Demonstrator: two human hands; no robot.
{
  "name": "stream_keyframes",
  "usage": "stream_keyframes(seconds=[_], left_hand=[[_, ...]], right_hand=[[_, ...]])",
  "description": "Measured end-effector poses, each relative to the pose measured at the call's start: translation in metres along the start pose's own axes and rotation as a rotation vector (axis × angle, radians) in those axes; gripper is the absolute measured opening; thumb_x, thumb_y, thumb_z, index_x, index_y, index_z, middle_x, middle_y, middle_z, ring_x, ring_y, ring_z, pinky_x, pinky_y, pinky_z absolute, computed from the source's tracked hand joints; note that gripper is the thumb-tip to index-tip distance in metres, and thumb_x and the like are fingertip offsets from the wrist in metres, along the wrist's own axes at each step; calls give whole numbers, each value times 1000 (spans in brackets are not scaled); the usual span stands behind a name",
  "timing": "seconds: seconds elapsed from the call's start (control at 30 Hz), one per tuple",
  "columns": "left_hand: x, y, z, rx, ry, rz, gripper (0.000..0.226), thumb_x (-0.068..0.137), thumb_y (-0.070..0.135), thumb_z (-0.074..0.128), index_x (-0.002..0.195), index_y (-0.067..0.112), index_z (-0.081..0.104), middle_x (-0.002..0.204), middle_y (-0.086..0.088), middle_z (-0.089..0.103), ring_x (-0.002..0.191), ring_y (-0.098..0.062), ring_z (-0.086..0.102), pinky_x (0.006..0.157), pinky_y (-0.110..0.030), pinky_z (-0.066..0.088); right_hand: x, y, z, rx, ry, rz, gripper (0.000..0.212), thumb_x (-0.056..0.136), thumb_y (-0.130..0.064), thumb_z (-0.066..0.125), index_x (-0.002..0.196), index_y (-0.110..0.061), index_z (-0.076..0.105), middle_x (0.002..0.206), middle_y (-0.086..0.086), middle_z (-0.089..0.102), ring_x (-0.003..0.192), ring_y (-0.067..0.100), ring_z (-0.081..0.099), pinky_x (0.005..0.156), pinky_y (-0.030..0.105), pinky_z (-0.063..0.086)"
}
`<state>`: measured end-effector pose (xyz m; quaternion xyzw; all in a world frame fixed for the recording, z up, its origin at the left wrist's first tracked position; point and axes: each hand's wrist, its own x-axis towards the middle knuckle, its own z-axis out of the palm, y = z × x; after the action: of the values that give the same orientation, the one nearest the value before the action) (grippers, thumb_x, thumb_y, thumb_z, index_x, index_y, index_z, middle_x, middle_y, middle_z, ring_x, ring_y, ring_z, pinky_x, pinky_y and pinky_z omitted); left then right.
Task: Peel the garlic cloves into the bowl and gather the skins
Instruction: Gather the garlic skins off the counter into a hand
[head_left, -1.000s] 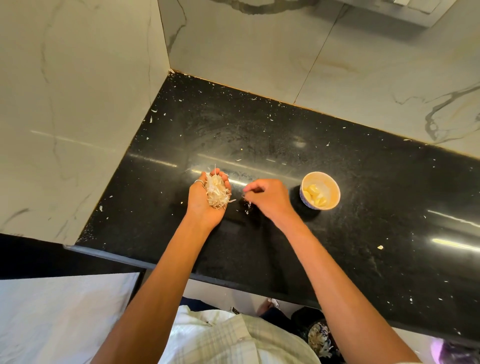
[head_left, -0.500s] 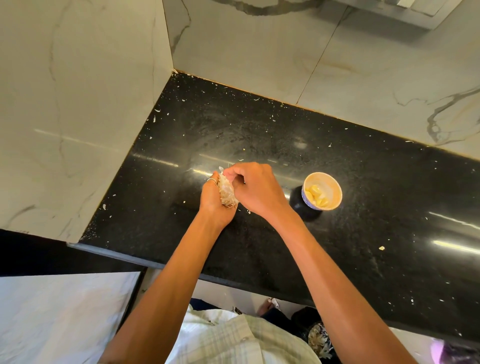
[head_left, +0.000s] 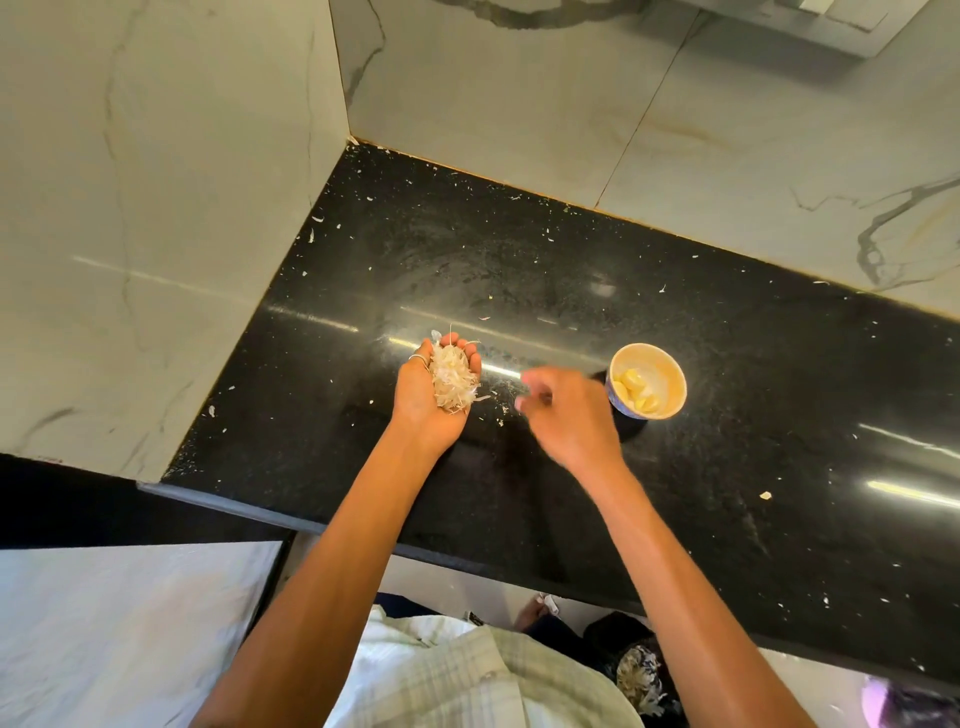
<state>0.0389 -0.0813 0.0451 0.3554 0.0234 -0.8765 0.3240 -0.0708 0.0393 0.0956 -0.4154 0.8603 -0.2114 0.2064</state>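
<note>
My left hand (head_left: 418, 402) lies palm up over the black countertop (head_left: 545, 249), its fingers cupped round a heap of pale garlic skins (head_left: 453, 382). My right hand (head_left: 569, 413) hovers just right of it, blurred, fingers curled and pointing toward a few small skin scraps (head_left: 502, 410) on the counter. I cannot tell whether it pinches anything. A small cream bowl (head_left: 670, 364) stands to the right of that hand with several peeled yellow cloves (head_left: 636, 395) inside.
Marble walls (head_left: 156, 208) close the counter at the left and back. Tiny skin flecks are scattered over the surface, with a bigger piece (head_left: 765, 495) at the right. The counter's front edge (head_left: 234, 501) runs just below my forearms.
My right hand had come over the skins in my left palm, then pulled away to the right toward the bowl. The heap is uncovered again; my left hand stayed put.
</note>
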Motion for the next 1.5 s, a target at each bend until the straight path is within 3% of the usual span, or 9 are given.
stream_keyframes(seconds=[0.13,0.47,0.67,0.87,1.1,1.2,1.33,1.4,1.5], left_hand=[[0,4,-3,10,2,-7,29,107,27,45,96,7,63,86,-8,65,72,-19,67,70,-29,59],[-7,12,-6,12,6,9,31,108,29,43,98,8,63,83,-9,68,73,-18,66,75,-29,57],[-9,10,-5,20,4,5,30,108,29,43,97,8,63,80,-9,68,71,-18,67,72,-28,58],[-7,13,-8,-9,-1,11,33,108,30,41,99,7,62,82,-9,68,72,-19,66,70,-29,59],[-5,7,-10,-7,24,-2,32,108,30,42,99,8,64,82,-8,69,72,-18,68,69,-29,60],[-8,4,-6,8,27,-16,32,108,29,43,96,8,64,80,-8,69,71,-17,68,69,-28,60],[-11,-1,-2,29,32,-28,34,108,29,41,94,7,63,80,-8,67,72,-17,66,69,-28,59],[-12,-4,0,31,31,-32,35,109,30,40,95,7,63,81,-8,66,73,-17,65,71,-28,58],[-12,-14,4,61,23,-51,35,109,31,40,96,8,63,85,-7,64,76,-18,64,76,-29,56]], right_hand=[[-28,20,46,-9,-79,138,47,89,-17,77,132,-11,60,127,8,56,112,23,64,101,40,52],[15,19,44,32,51,-77,31,92,2,64,120,-10,72,119,10,69,111,25,64,98,29,46],[3,23,58,-220,-101,-393,38,100,-13,61,137,-7,62,143,9,57,134,30,49,106,44,50],[-5,33,52,-307,-69,-416,36,86,10,64,118,-2,73,119,11,71,112,32,64,88,43,59],[-7,9,47,-455,-91,-426,20,93,6,54,110,3,64,104,18,62,100,36,60,78,42,53],[1,16,44,-224,-74,-227,16,91,-4,60,102,-5,72,100,10,71,94,28,67,77,33,51],[11,20,7,514,-33,200,18,81,-2,70,84,-17,79,73,-2,75,68,10,67,76,29,53],[8,9,-12,682,4,153,17,81,5,67,83,-9,77,67,1,71,64,11,62,70,28,51],[0,-20,-29,575,29,10,19,83,0,69,81,-18,77,69,-3,73,66,8,65,68,24,52]])
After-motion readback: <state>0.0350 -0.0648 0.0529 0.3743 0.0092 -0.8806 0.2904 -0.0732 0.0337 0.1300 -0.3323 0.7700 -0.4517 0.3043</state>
